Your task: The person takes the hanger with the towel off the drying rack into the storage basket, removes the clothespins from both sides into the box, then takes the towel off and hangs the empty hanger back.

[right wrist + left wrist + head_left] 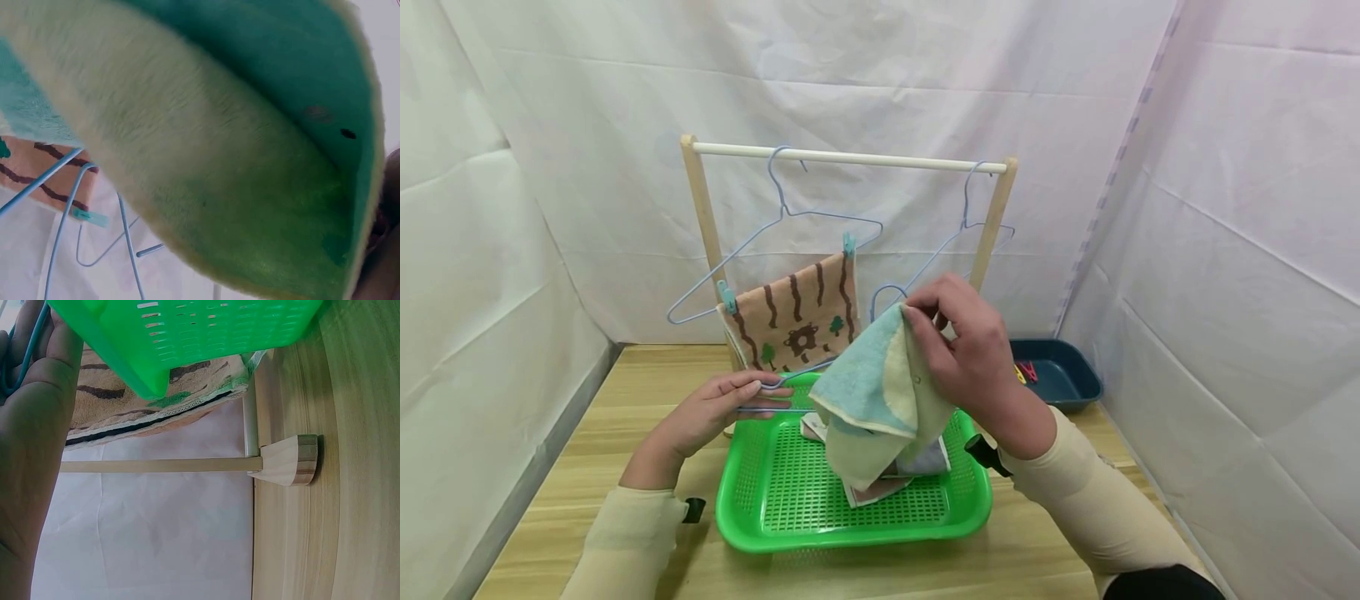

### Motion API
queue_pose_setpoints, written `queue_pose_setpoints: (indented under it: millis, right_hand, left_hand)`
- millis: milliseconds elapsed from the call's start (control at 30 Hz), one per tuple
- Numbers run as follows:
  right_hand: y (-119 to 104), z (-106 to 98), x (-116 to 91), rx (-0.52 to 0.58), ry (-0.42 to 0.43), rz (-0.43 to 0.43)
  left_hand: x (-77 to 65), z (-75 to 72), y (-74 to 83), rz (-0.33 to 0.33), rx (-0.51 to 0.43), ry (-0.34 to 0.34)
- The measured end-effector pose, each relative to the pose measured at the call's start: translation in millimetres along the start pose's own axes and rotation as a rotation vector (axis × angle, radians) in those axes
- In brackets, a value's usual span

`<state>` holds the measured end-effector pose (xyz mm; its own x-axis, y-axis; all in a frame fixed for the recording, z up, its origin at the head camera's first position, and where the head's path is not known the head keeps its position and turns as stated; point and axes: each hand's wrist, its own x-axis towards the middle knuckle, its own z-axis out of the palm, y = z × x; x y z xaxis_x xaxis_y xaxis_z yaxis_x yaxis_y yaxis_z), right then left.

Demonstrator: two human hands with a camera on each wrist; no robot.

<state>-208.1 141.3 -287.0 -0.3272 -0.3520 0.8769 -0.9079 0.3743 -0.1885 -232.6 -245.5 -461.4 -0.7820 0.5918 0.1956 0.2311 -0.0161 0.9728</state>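
My left hand (707,413) holds one end of a blue wire hanger (797,410) above the green basket, its wire between thumb and fingers. The hanger's hook rises behind a blue-and-cream towel (861,379), which hides its middle. With thumb and fingertips, my right hand (966,346) pinches the towel by an upper corner, and the cloth hangs folded over the basket. In the right wrist view the towel (156,112) fills most of the picture. The left wrist view shows the hanger wire (28,353) against the fingers.
More folded cloths (880,492) lie in the green basket (853,542). Behind it stands a rack (850,156) with two blue hangers. A brown striped towel (801,317) is clipped to the left one. A dark blue tub (1060,371) with colored clips sits at right.
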Motion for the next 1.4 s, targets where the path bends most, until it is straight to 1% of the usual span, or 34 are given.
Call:
queue_pose_setpoints:
  millis: [367, 700, 833, 1100, 1233, 1400]
  right_hand:
    - [-7, -6, 3, 0.019, -0.018, 0.004]
    - [-11, -2, 3, 0.056, 0.007, 0.015]
    - [-13, -2, 0, 0.053, -0.02, 0.023]
    - [-20, 1, -8, 0.068, -0.093, 0.008]
    - [-21, 6, -12, 0.074, -0.116, 0.009]
    - [-19, 15, -20, 0.071, -0.181, 0.008]
  left_hand:
    - [1.2, -0.6, 0.0, -0.005, -0.008, -0.002]
    - [1.8, -1.0, 1.4, -0.007, -0.004, -0.003]
    - [1.5, -1.4, 0.7, -0.006, 0.0, 0.002]
    - [1.2, -1.8, -0.3, -0.009, 0.007, 0.009]
    - [1.3, -1.5, 0.4, -0.011, 0.008, 0.011]
    - [1.3, -0.7, 1.3, -0.011, 0.005, 0.012]
